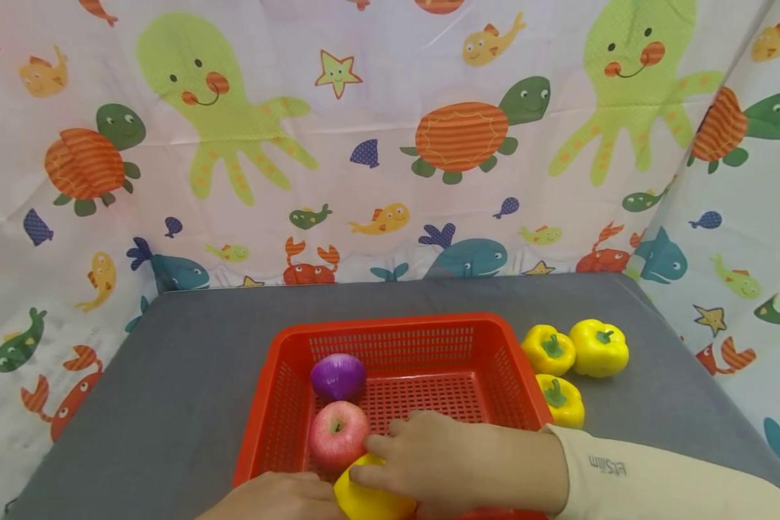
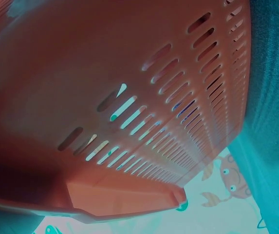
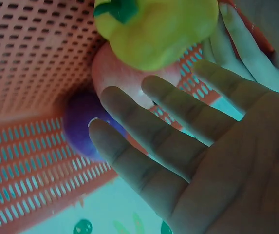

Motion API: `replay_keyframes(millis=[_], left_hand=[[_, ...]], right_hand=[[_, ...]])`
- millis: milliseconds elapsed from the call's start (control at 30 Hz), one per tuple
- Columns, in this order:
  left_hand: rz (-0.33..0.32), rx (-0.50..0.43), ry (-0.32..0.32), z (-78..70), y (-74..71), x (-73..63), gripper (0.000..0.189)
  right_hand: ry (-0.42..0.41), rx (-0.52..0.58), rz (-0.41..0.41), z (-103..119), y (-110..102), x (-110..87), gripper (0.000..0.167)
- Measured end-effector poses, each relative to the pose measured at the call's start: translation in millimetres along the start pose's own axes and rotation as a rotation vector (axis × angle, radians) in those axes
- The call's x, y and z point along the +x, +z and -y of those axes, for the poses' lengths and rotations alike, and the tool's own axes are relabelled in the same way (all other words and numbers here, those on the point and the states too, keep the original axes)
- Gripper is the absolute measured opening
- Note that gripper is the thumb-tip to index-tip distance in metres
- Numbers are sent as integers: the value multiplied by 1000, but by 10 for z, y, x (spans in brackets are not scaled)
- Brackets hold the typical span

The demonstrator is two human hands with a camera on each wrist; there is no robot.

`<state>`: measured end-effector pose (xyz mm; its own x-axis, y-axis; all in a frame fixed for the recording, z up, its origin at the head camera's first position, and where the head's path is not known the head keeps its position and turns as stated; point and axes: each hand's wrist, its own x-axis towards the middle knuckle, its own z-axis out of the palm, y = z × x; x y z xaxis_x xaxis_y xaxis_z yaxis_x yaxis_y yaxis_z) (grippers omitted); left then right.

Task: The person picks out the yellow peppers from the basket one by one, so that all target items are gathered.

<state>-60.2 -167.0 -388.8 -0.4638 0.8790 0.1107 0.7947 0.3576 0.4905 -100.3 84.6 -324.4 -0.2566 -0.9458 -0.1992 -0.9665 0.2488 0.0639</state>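
A yellow bell pepper (image 1: 367, 495) sits at the near left of the red basket (image 1: 390, 325). My right hand (image 1: 422, 458) reaches over it, fingers pointing left; in the right wrist view those fingers (image 3: 149, 151) are spread and fairly straight, close below the pepper (image 3: 163, 29). My left hand (image 1: 279, 498) lies at the basket's near left side, its fingertips by the pepper; straight fingers (image 3: 241, 44) show there beyond the right hand. An apple (image 1: 338, 433) and a purple onion (image 1: 338, 377) line the basket's left side. The left wrist view shows only the basket's slotted outer wall (image 2: 105, 58).
Right of the basket stand more yellow bell peppers: one by the rim (image 1: 549, 350), a larger one (image 1: 599, 348) and a nearer one (image 1: 562, 404). A grey cloth (image 1: 188, 375) covers the table. A sea-animal curtain (image 1: 377, 108) hangs behind and at both sides.
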Motion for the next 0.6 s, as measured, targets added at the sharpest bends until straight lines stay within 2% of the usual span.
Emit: replay_keyframes(millis=[200,467,600], left_hand=[[-20,28,5,-9,-13,5,21],[-30,66,30,11,-5,-4,20],[-5,68,33,31,1,-8,17]], right_hand=[[-17,13,2,15,107,89,51],[-53,104,10,-54,227,158,61],[-85,114,32,-85,225,143,60]])
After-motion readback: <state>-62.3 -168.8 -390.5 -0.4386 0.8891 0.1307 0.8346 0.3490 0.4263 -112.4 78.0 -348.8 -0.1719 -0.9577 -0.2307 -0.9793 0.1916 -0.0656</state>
